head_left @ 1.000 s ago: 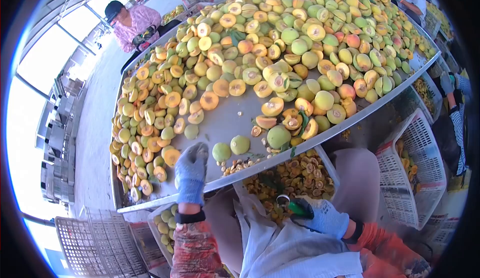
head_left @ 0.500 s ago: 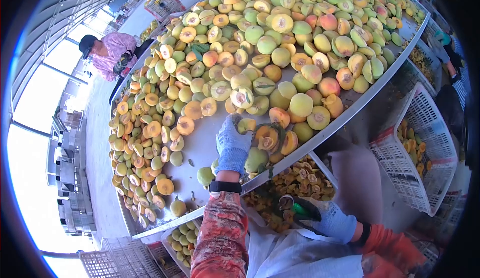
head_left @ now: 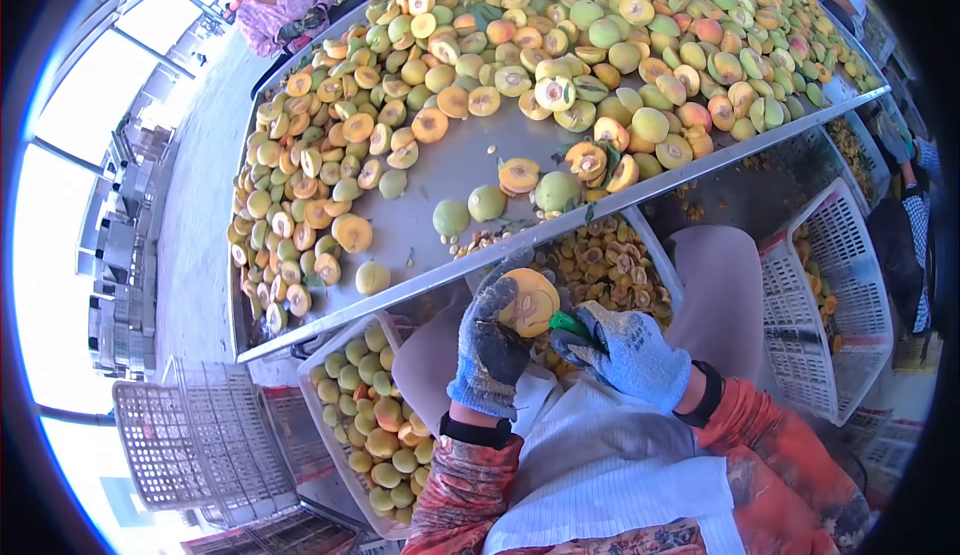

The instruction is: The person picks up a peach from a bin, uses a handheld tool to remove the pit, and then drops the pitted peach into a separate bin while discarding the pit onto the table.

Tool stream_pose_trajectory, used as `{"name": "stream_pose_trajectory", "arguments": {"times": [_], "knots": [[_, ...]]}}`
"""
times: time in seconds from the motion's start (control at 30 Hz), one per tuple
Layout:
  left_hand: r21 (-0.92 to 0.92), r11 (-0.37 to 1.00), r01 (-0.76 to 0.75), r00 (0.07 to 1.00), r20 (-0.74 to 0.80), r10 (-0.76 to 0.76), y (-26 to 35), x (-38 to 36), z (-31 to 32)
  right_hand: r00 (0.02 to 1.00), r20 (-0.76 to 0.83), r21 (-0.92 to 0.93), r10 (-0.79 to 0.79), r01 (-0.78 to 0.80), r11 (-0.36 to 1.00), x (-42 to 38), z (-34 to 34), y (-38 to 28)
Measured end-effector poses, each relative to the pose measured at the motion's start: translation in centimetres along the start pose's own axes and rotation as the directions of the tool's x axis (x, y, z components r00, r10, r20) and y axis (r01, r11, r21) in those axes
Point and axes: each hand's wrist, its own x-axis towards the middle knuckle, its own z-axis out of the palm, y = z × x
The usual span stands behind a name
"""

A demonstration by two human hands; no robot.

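Observation:
My left hand, in a blue glove with dark palm, is closed around a peach half, its cut orange face turned toward the tool. My right hand, also gloved, grips a green-handled pitting tool close against the fruit's right side. The tool's metal end is not clear at this moment. Both hands are over my lap, in front of the table edge. Below and beyond them, a crate of pits and scraps is partly covered by the hands.
A metal-edged table carries a large heap of peaches, many halved. A crate of whole peaches stands at my left, near stacked crates. Another white crate is at right. A person in pink works across the table.
My left hand has come back from the table to my lap with a peach half. The pitting tool in my right hand is now against it. The view has tilted down.

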Motion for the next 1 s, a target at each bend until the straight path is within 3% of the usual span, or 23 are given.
{"name": "stream_pose_trajectory", "arguments": {"times": [0.03, 0.27, 0.4, 0.47, 0.6, 0.7, 0.73, 0.77, 0.8, 0.83, 0.9, 0.93, 1.0], "knots": [[0.105, 0.991, -0.083, 0.995, 0.060, 0.077, 0.0, -1.0, -0.2, 0.999, -0.003, -0.042, -0.037, 0.037, 0.998, -0.1, 0.4, -0.5], [0.063, 0.980, -0.189, 0.980, 0.071, 0.185, 0.4, -4.4, -0.1, 0.997, 0.049, -0.152, -0.054, 0.061, 0.986, -1.5, 1.7, -2.1], [0.027, 0.996, -0.085, 0.996, 0.011, 0.084, 0.8, -5.7, 0.2, 0.990, 0.126, -0.125, -0.057, 0.073, 0.989, -2.2, 1.5, -2.6], [0.008, 0.991, -0.132, 0.991, 0.015, 0.132, 0.2, -6.2, -0.1, 0.979, 0.196, 0.108, -0.055, 0.034, 0.994, -2.6, 1.4, -2.6], [-0.004, 0.976, -0.217, 0.976, 0.009, 0.217, -0.5, -6.5, 0.7, 0.975, 0.220, 0.241, 0.028, -0.082, 0.967, -3.0, 1.6, -2.9], [0.047, 0.975, -0.219, 0.972, -0.076, 0.222, -0.5, -5.6, 0.9, 0.979, 0.206, 0.111, 0.007, -0.031, 0.993, -2.2, 1.5, -2.3], [0.178, 0.935, -0.308, 0.945, -0.056, 0.322, -1.2, -5.0, 0.1, 0.994, 0.057, -0.155, -0.088, 0.096, 0.983, -2.2, 1.6, -2.5], [0.304, 0.871, -0.387, 0.910, -0.025, 0.413, -1.8, -4.6, -0.4, 0.975, -0.059, -0.423, -0.215, 0.171, 0.890, -2.4, 1.7, -2.5], [-0.020, 0.988, -0.153, 0.983, -0.104, 0.150, -1.1, -4.5, -0.7, 0.954, -0.027, -0.564, -0.297, 0.231, 0.793, -2.7, 2.2, -1.7], [-0.017, 0.989, -0.148, 0.984, -0.103, 0.146, -1.0, -4.4, -0.5, 0.956, -0.031, -0.562, -0.293, 0.226, 0.796, -2.9, 2.5, -1.1], [0.155, 0.976, -0.155, 0.979, -0.112, 0.173, -0.8, -4.3, 0.1, 0.924, 0.066, -0.710, -0.377, 0.309, 0.633, -3.3, 2.5, -0.2], [0.154, 0.976, -0.153, 0.979, -0.113, 0.171, -1.1, -4.2, 0.1, 0.924, 0.067, -0.709, -0.375, 0.309, 0.634, -3.4, 2.4, 0.0], [0.400, 0.854, -0.331, 0.896, -0.150, 0.418, -1.8, -4.0, 0.0, 0.947, 0.166, -0.472, -0.276, 0.322, 0.821, -3.6, 2.2, 0.2]]}}
